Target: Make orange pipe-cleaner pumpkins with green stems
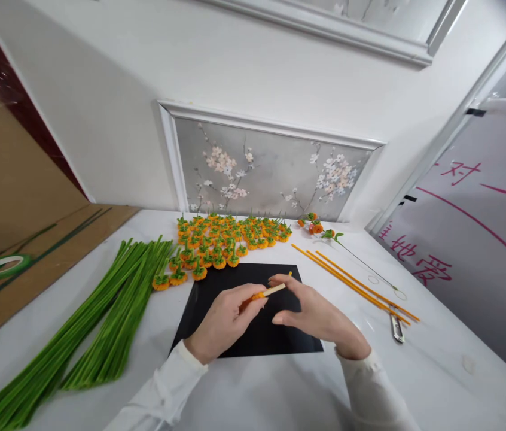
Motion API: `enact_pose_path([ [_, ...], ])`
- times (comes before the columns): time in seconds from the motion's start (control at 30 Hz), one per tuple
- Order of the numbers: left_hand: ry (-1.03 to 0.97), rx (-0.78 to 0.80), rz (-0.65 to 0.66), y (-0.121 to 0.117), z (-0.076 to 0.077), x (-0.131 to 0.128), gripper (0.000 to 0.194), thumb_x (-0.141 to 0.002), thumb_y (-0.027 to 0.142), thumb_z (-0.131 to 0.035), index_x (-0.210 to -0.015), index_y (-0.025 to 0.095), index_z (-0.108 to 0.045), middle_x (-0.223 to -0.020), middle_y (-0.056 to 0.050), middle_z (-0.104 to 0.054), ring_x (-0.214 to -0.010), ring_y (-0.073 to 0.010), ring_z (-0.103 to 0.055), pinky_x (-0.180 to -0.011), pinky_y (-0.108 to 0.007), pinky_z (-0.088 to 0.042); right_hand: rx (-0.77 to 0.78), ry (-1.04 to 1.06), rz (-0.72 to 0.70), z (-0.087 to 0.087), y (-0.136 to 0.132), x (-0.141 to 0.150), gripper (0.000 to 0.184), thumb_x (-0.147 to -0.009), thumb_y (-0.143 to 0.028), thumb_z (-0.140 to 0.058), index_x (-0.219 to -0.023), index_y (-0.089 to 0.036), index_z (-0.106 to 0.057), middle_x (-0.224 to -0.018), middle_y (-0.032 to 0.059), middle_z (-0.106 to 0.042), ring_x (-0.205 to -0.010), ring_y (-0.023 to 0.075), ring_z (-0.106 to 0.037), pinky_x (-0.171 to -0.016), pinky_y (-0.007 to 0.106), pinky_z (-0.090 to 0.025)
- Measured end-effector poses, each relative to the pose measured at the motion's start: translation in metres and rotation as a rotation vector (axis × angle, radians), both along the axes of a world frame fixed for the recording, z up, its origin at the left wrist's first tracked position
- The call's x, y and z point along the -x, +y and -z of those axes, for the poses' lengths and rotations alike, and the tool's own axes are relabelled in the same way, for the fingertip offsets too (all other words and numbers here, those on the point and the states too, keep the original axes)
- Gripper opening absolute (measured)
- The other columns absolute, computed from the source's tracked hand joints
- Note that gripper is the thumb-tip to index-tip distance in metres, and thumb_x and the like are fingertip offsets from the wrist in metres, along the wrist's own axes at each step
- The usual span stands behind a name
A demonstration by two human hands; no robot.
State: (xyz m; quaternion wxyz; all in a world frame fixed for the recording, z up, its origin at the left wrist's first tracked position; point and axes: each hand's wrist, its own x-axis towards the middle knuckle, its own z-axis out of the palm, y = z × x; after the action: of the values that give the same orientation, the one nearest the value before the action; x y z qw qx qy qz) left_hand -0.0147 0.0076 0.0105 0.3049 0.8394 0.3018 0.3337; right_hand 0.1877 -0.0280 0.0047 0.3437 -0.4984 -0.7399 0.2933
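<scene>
The left grip (230, 314) is pinching a pale stick (274, 290) and a fuzzy orange piece (258, 295) over the black mat (253, 344). The right grip (318, 308) is hanging just beside them, with its thumb and fingers spread apart. An orange tip (289, 274) is poking up by its pointer finger, but it is not showing clearly whether that finger is touching the stick. Lots of little orange flower heads (226, 242) are sitting ahead of the left grip, green ends up, so a big batch seems to be done. The piece in the left grip is looking only part made. Three orange strips (356, 288) are lying straight to the right of the right grip, so they seem to be left over for now. Green fuzzy sticks (95, 305) are lying in bunches left of the left grip, apart from the heads, and are looking unused. A flower sprig (316, 227) is lying ahead of the right grip, and a small metal tool (396, 328) is resting to its right, by the strips. All this is lying on one white surface (253, 401).
</scene>
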Motion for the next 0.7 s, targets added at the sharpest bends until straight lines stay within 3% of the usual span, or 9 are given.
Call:
enact_pose_path([
  [0.1, -0.059, 0.093, 0.004, 0.002, -0.004, 0.004, 0.024, -0.090, 0.025, -0.046, -0.099, 0.016, -0.066, -0.086, -0.003, -0.069, -0.076, -0.0141, -0.062, -0.068, -0.022, -0.048, 0.022, -0.158, -0.013, 0.001, -0.001, 0.007, 0.007, -0.087, -0.019, -0.052, -0.088, -0.020, -0.059, -0.079, -0.0008, -0.065, -0.071, 0.0139, -0.060, -0.068, 0.026, -0.044],
  [0.17, -0.068, 0.110, -0.026, 0.004, -0.005, 0.006, 0.026, -0.089, 0.025, -0.047, -0.105, 0.016, -0.066, -0.091, -0.005, -0.070, -0.077, -0.0143, -0.062, -0.068, -0.022, -0.048, -0.035, -0.210, -0.005, -0.002, -0.003, 0.011, 0.023, -0.092, -0.017, -0.042, -0.076, -0.020, -0.058, -0.070, -0.0015, -0.062, -0.064, 0.0124, -0.056, -0.061, 0.024, -0.040],
  [0.37, 0.083, -0.013, -0.064, 0.007, -0.003, 0.010, 0.033, -0.090, 0.022, -0.042, -0.116, 0.018, -0.062, -0.087, -0.003, -0.068, -0.072, -0.0129, -0.061, -0.063, -0.021, -0.045, -0.157, -0.323, -0.044, -0.015, -0.015, 0.015, 0.030, -0.090, -0.019, -0.047, -0.060, -0.019, -0.047, -0.057, -0.0036, -0.049, -0.053, 0.0102, -0.045, -0.053, 0.024, -0.030],
  [0.5, 0.229, -0.184, -0.062, 0.004, 0.000, 0.008, 0.033, -0.089, 0.020, -0.041, -0.116, 0.020, -0.061, -0.093, -0.004, -0.067, -0.079, -0.0152, -0.063, -0.068, -0.023, -0.045, -0.249, -0.416, -0.059, -0.021, -0.022, 0.023, 0.026, -0.092, -0.019, -0.045, -0.066, -0.019, -0.049, -0.064, -0.0013, -0.054, -0.059, 0.0121, -0.050, -0.056, 0.024, -0.032],
  [0.7, 0.372, -0.324, -0.014, -0.001, 0.004, 0.003, 0.026, -0.089, 0.019, -0.040, -0.103, 0.020, -0.062, -0.084, -0.003, -0.066, -0.077, -0.0178, -0.063, -0.067, -0.026, -0.045, -0.333, -0.456, 0.060, -0.017, -0.018, 0.026, 0.023, -0.096, -0.023, -0.038, -0.086, -0.019, -0.059, -0.077, 0.0033, -0.062, -0.065, 0.0145, -0.058, -0.057, 0.025, -0.037],
])
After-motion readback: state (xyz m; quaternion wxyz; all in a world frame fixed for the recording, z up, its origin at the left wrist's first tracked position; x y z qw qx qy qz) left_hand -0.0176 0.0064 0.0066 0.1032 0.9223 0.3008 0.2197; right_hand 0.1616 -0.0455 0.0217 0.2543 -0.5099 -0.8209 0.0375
